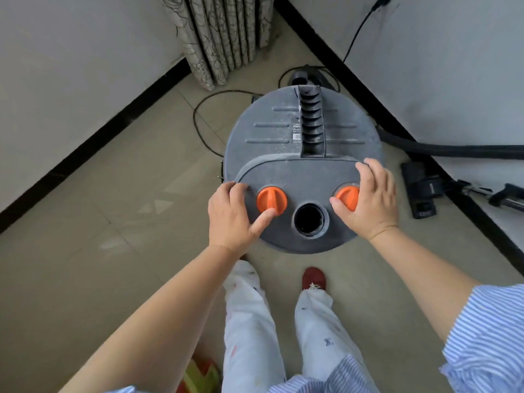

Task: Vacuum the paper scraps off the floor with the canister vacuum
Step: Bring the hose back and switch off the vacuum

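A round grey canister vacuum (286,131) stands on the tiled floor in front of my feet, seen from above. Its top has two orange knobs and an open round hose port (309,219) between them. My left hand (234,215) rests on the lid's left edge, thumb touching the left orange knob (271,199). My right hand (368,198) lies over the right orange knob (347,197), fingers spread and curved around it. No paper scraps are visible on the floor.
A black hose (453,148) runs along the right wall. A black floor nozzle (419,190) and metal wand (504,198) lie by the baseboard. The power cord (200,123) loops left of the canister and goes to a wall plug (381,1). Patterned curtain (224,35) hangs in the corner.
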Action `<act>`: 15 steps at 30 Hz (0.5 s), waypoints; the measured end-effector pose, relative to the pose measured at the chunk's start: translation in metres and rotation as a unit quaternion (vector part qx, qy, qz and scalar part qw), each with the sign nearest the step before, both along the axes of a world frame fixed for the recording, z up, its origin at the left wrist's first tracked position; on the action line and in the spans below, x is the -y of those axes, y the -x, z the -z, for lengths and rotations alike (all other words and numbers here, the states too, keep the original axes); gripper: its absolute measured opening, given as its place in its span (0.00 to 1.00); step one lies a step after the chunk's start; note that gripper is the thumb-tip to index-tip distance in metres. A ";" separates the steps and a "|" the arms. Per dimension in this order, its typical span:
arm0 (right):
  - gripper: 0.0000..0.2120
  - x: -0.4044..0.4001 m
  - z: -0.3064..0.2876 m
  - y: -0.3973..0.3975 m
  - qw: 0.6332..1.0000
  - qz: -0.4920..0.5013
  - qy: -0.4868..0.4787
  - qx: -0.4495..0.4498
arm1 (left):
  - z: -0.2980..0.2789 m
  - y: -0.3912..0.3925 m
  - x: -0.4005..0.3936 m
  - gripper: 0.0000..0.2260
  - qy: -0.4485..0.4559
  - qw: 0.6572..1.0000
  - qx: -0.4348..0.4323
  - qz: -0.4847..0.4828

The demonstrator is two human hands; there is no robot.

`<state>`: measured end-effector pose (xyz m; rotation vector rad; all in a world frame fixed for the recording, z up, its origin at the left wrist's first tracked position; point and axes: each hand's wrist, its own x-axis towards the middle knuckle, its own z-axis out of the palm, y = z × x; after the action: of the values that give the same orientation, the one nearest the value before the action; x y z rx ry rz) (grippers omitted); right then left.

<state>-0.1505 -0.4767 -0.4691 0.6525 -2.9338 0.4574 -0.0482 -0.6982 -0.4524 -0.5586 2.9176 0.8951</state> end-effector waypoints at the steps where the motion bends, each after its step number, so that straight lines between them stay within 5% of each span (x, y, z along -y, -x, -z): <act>1: 0.28 0.000 -0.002 0.000 1.000 0.004 0.012 0.009 | -0.011 0.007 0.007 0.34 -0.030 0.999 0.024 -0.001; 5: 0.21 0.006 -0.010 -0.003 0.996 0.055 0.061 0.031 | -0.040 0.066 0.016 0.22 -0.102 0.991 0.080 0.017; 7: 0.22 0.006 -0.011 -0.004 0.993 0.076 0.066 0.056 | -0.039 0.109 0.009 0.18 -0.211 0.966 0.146 -0.039; 12: 0.36 0.006 -0.010 -0.006 0.984 0.125 0.056 0.118 | -0.029 0.170 -0.018 0.18 -0.567 0.750 0.278 -0.196; 15: 0.37 -0.001 -0.009 -0.006 0.976 0.149 0.089 0.132 | -0.025 0.182 -0.038 0.18 -0.586 0.720 0.279 -0.245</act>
<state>-0.1443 -0.4761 -0.4598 0.1314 -3.1073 0.8134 -0.2300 -0.6607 -0.4274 -1.1321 1.2104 1.8832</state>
